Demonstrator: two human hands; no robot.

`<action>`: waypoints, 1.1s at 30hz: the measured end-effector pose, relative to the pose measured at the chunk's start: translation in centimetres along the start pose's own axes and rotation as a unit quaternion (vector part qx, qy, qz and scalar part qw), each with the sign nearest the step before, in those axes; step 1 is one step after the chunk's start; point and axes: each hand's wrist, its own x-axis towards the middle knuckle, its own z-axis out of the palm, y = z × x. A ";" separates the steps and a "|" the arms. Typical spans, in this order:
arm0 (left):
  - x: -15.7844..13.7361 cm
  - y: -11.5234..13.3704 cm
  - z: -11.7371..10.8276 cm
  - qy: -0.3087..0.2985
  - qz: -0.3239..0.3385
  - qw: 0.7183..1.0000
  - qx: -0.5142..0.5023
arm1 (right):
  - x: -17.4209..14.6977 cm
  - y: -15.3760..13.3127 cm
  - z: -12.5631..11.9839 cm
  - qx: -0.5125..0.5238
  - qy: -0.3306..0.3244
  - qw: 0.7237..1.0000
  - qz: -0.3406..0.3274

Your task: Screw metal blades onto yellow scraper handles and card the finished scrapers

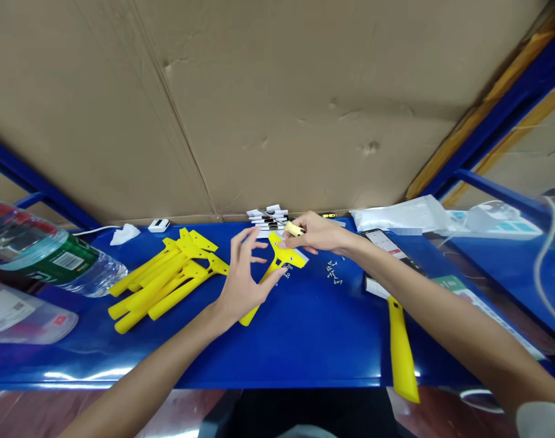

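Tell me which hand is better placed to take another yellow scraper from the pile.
Probably the left hand: it's nearer the pile and looks open, while the right hand grips a pale-handled tool.

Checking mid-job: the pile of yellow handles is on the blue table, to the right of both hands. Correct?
Wrong side: the head view shows the pile of yellow handles to the left of both the left hand and the right hand. It is on the blue table.
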 end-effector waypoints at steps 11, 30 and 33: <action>-0.7 0.4 -0.4 -0.157 0.137 0.954 0.214 | 0.1 0.3 -0.5 0.005 0.010 1.000 0.003; 2.7 1.6 -3.0 -0.054 -0.298 0.853 -0.424 | -3.2 -2.7 -6.4 -0.158 0.023 0.985 -0.070; 3.1 1.7 -4.0 -0.048 -0.322 0.788 -0.523 | -4.5 -2.8 -9.1 -0.250 0.027 0.968 -0.026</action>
